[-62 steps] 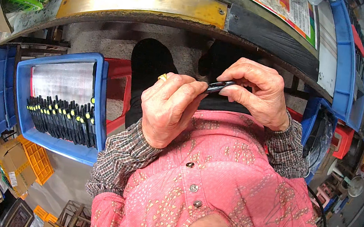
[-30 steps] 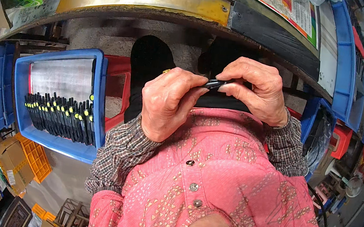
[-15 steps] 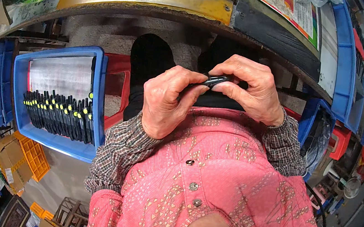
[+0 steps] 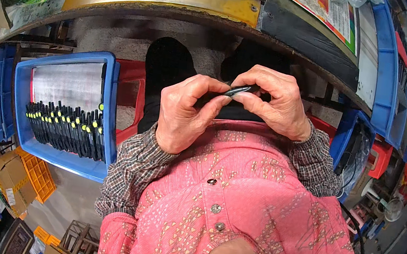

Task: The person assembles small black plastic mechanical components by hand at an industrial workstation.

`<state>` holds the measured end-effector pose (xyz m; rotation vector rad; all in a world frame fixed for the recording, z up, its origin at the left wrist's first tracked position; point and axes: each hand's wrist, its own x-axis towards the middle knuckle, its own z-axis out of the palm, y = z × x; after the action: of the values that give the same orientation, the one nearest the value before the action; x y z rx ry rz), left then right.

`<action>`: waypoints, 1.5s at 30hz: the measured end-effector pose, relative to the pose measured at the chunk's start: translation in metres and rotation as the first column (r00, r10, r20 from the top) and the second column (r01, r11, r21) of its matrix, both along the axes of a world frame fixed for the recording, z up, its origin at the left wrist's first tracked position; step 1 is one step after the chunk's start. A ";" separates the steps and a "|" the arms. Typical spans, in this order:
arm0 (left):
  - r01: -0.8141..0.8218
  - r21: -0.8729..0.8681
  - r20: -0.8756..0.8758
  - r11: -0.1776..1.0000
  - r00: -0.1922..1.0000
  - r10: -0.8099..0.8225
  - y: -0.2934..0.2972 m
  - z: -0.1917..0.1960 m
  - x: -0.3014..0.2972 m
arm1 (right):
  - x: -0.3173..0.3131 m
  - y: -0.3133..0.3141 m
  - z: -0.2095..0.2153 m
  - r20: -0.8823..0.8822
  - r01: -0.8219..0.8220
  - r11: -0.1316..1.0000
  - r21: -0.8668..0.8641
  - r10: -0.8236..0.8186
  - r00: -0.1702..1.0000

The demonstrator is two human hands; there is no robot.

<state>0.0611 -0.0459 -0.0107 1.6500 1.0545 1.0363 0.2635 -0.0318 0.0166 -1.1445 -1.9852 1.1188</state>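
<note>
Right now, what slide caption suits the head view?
Left hand and right hand pinch a small black piece, a blue tray at left.

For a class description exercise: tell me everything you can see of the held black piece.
The black piece is slim and glossy, perhaps plastic, with a pale streak along it. It tilts, its right end higher in the picture, above the black trousers. The left hand pinches its left end between thumb and fingers, the right hand its right; they partly hide it, so its full shape cannot be told.
</note>
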 end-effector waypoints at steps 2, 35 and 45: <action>-0.009 -0.033 0.003 0.999 1.000 0.009 -0.001 -0.002 0.000 | 0.000 0.000 0.000 -0.043 0.035 0.998 -0.048 -0.037 0.998; -0.161 0.663 -0.301 0.731 0.837 0.458 0.131 0.053 -0.002 | 0.014 0.054 0.055 -0.015 0.266 0.870 0.415 -0.286 0.958; 0.006 0.712 -0.454 0.703 0.767 0.453 0.178 0.045 -0.004 | 0.045 0.114 0.073 0.233 0.222 0.826 0.518 -0.386 0.893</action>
<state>0.0568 0.1317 0.0345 2.6408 1.4351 1.1787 0.3088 0.0824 0.0899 -1.3692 -2.0546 0.2432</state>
